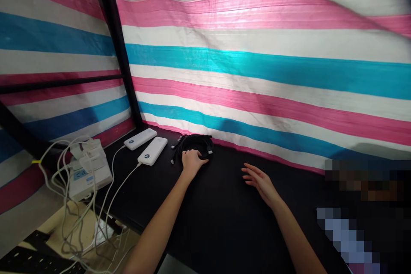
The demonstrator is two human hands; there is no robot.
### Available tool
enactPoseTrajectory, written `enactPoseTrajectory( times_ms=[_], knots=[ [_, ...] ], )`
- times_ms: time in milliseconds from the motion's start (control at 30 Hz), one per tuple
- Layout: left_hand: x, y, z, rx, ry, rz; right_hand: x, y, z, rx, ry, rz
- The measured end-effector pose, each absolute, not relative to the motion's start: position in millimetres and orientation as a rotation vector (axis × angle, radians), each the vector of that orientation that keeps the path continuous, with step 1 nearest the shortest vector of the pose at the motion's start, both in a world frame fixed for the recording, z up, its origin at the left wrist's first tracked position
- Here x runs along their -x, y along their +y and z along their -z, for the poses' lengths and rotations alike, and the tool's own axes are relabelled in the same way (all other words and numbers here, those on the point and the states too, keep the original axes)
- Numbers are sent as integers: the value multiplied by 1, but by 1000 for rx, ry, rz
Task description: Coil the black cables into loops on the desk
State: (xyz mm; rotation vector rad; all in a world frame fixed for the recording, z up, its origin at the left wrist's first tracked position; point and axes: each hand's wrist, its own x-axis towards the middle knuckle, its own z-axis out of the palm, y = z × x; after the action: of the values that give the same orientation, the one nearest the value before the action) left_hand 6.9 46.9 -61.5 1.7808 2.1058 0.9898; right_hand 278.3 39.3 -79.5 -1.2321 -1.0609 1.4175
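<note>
A coiled bundle of black cables [198, 140] lies on the black tabletop [212, 218] close to the striped sheet. My left hand [192, 163] is closed on the near side of the coil, its thumb and fingers bent around the cables. Several light-coloured plugs stick out at the coil's left, and one more shows at its right. To the right, my right hand [258, 182] hovers over the tabletop with its fingers stretched out and nothing in them. Left of the coil lie a white power bank [153, 151] and a second white power bank [140, 138], each with a white cable.
A white power strip [93, 171] with chargers and tangled white cables [72, 222] sits at the left edge. A black metal post [118, 47] rises at the back left corner. Behind the table hangs a striped sheet [257, 68]. Blurred patches cover the right side.
</note>
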Motion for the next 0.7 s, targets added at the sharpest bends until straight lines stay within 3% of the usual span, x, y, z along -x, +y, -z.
enactPoseTrajectory(
  times_ms=[367,700],
  knots=[
    [11,50,56,-1721,2340,-677,-276,37,78,1238,-1095,-1357],
    [13,51,60,-1782,2268,-839,-282,41,86,1234,-1212,-1348]
  ],
)
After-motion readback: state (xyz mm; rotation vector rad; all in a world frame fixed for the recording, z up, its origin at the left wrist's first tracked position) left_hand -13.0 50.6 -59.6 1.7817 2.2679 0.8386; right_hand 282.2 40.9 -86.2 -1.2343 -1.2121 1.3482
